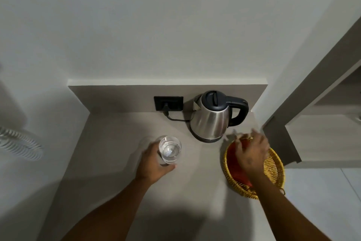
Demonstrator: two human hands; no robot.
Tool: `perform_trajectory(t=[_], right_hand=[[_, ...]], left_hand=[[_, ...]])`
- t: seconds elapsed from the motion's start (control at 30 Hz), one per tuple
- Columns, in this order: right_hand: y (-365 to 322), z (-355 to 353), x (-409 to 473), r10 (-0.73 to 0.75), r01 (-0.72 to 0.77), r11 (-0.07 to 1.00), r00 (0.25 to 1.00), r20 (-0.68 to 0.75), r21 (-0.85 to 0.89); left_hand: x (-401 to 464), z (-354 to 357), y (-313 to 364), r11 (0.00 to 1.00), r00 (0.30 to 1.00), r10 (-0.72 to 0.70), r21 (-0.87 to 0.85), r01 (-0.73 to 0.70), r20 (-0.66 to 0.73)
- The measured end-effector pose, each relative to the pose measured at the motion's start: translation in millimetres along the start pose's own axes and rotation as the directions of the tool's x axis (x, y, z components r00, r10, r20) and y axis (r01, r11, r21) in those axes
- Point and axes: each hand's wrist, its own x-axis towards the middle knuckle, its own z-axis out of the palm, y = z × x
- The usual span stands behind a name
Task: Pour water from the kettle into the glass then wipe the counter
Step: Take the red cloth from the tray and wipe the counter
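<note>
A steel kettle with a black lid and handle stands on its base at the back of the grey counter, its handle to the right. A clear glass stands left of it in front, and my left hand is wrapped around it. My right hand hovers blurred over a yellow wicker basket at the counter's right edge, fingers spread above a red cloth lying in it. Whether the fingers touch the cloth is unclear.
A black wall socket sits on the low backsplash, with the kettle's cord plugged in. White walls close in behind and to the left. A white fan grille shows at the far left. Beyond the counter's right edge is a grey cabinet.
</note>
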Motion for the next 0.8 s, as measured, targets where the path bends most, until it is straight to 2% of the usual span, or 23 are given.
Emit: perform_trajectory(t=[0.07,0.13,0.27,0.37,0.47,0.57,0.63,0.7,0.8], right_hand=[[24,8,-25,0.019,0.022,0.975,0.982,0.186,-0.22],[37,12,-36,0.027,0.08,0.933,0.957,0.288,-0.352],[32,16,-30,0.053,0.074,0.916,0.952,0.301,-0.394],[30,20,-26,0.064,0.061,0.914,0.954,0.292,-0.4],[27,14,-20,0.079,0.011,0.947,0.961,0.266,-0.321],[17,4,-22,0.066,-0.049,0.988,0.991,0.117,-0.144],[4,2,-38,-0.025,0.027,0.995,0.999,0.028,-0.096],[-12,13,-65,-0.146,0.153,0.982,0.987,0.062,-0.115],[-37,48,-99,-0.278,0.321,0.928,0.935,0.22,-0.191]], left_hand=[[0,-2,-4,0.985,0.999,0.042,0.169,-0.045,0.022],[-1,0,-8,0.941,0.996,0.054,0.329,-0.075,0.072],[-7,9,-18,0.842,0.993,0.063,0.528,-0.108,0.102],[-5,11,-20,0.819,0.991,0.081,0.56,-0.125,0.103],[-5,12,-23,0.817,0.99,0.082,0.561,-0.13,0.11],[-3,12,-20,0.852,0.995,0.05,0.515,-0.089,0.089],[3,10,-8,0.943,0.999,-0.015,0.333,0.0,0.043],[12,8,7,0.995,0.998,-0.056,0.085,0.055,0.011],[20,9,25,0.998,0.999,-0.049,-0.036,0.048,-0.021]])
